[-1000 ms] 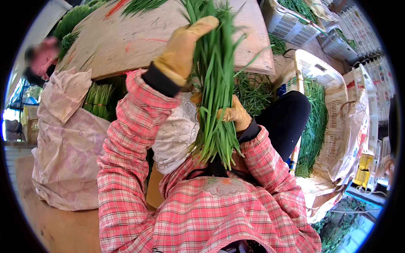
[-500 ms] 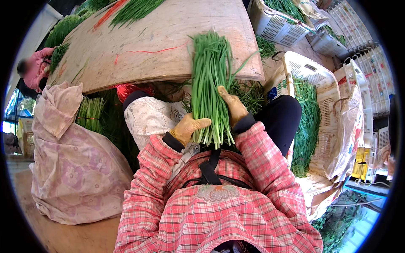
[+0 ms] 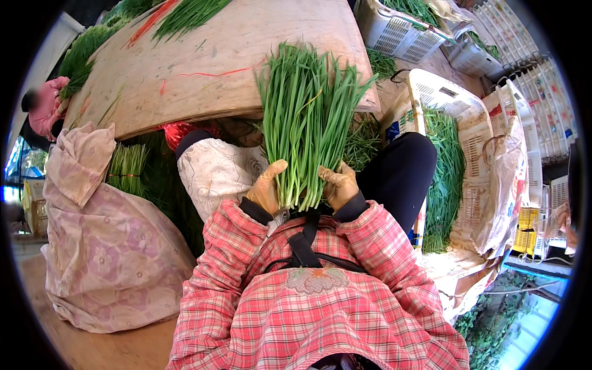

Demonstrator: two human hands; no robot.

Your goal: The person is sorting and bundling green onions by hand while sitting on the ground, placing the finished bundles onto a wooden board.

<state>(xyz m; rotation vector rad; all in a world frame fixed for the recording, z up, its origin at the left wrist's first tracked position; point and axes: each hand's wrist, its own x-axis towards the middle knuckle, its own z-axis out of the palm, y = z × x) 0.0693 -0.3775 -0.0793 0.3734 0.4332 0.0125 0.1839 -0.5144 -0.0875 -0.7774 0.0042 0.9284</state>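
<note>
Lower now on its side of the bunch (image 3: 305, 129), the right hand (image 3: 340, 186) has slid down level with the left hand (image 3: 265, 188), and the leaves have fanned wider. Both gloved hands cup the pale stem ends, one from each side, holding the bunch between them over the lap, leaf tips pointing away. Evening up the stems seems to be the step in hand; the next move probably calls for pressing inward from both sides while keeping the ends level.

Left of the hands, a tied bundle (image 3: 127, 168) stands beside a draped cloth (image 3: 123, 253); what the cloth covers, I cannot tell. Right of them, past the knee, a white basket (image 3: 456, 92) holds a long heap of loose greens (image 3: 441, 185).

Ahead of the hands is the counter (image 3: 240, 55), with a red strand (image 3: 216, 74) and, farther off to the left, a loose pile (image 3: 191, 18). Ahead and right, beyond the basket, a crate (image 3: 398, 40) is filled with more greens, and a smaller crate (image 3: 475, 60) behind it holds some too.
</note>
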